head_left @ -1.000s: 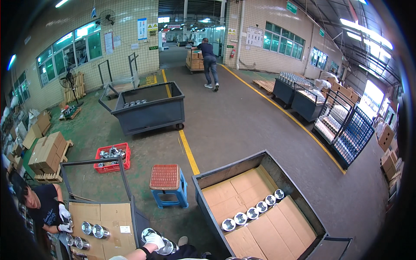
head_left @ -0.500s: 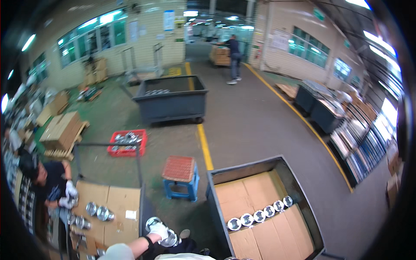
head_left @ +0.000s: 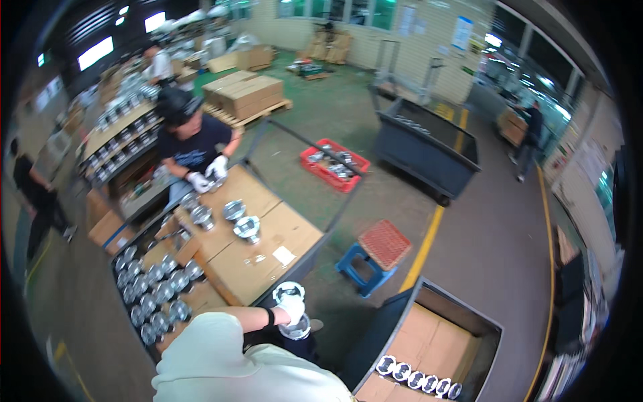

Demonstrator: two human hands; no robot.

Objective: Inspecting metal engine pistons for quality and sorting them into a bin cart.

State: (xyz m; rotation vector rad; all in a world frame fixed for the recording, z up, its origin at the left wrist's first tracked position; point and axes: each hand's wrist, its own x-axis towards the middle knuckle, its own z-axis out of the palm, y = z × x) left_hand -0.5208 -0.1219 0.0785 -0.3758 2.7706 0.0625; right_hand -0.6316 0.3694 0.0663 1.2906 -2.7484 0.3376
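My left hand (head_left: 291,310), in a white glove with a black band at the wrist, reaches across in front of my body. Its fingers close on a shiny silver piston-like metal part (head_left: 288,291). A second such metal part (head_left: 295,330) shows just below the hand; what supports it is hidden. Beside my hand stands a cardboard-topped cart (head_left: 281,231), where a few more metal parts (head_left: 246,228) rest. My right hand is out of view.
A co-worker (head_left: 194,144) handles a metal part across the cart. Several parts crowd its near left section. A low bin (head_left: 492,355) holds a row of parts at lower right. A blue stool (head_left: 367,268), red crate (head_left: 355,181) and dark wheeled bin (head_left: 429,157) stand beyond.
My view has swung left, bringing the cart, its rows of parts and the co-worker further in. My left hand keeps its grip on the metal part.
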